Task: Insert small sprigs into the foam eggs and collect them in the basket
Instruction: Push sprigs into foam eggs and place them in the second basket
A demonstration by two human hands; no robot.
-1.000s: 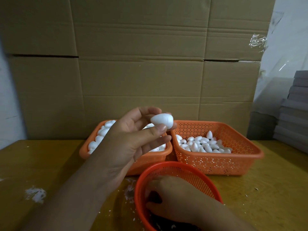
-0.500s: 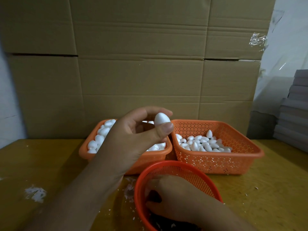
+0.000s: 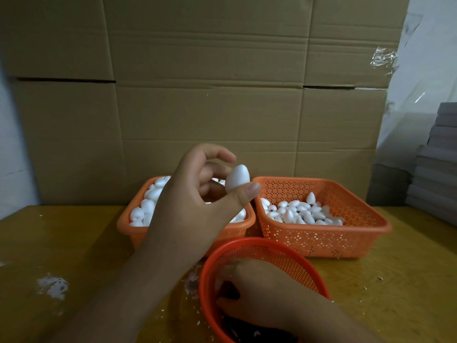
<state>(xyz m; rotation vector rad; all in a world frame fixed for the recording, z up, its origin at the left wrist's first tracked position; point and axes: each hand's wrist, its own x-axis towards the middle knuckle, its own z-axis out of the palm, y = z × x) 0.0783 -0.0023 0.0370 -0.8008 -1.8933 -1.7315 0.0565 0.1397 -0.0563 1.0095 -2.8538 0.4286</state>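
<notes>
The left hand [image 3: 195, 206] is raised above the wooden table [image 3: 61, 243], pinching a white foam egg [image 3: 237, 178] between the thumb tip and the middle fingers. The egg stands nearly upright, narrow end up, while the index finger arches free above it without touching. No sprig shows in this egg.

Directly behind that hand, towards the far edge of the table, sits a rectangular orange basket [image 3: 133, 231] heaped with plain foam eggs [image 3: 146, 206] — much of it is hidden by the hand and wrist. Just beside it on the right, their walls nearly touching, stands a second perforated orange basket [image 3: 321, 238] holding a shallower layer of smaller foam eggs [image 3: 296, 214] spread over its floor; one of them stands on end near the back.

At the near edge of the table is a round red mesh basket [image 3: 272, 253], partly cut off by the bottom of the view. The right hand [image 3: 267, 293] reaches down inside it, fingers curled over a dark mass at the bottom — whether they grasp anything I cannot tell.

White foam crumbs [image 3: 52, 285] are scattered on the table left of the round basket. A wall of stacked cardboard boxes [image 3: 210, 95] rises behind the table, and a pile of grey sheets [image 3: 437, 169] stands at the right edge.
</notes>
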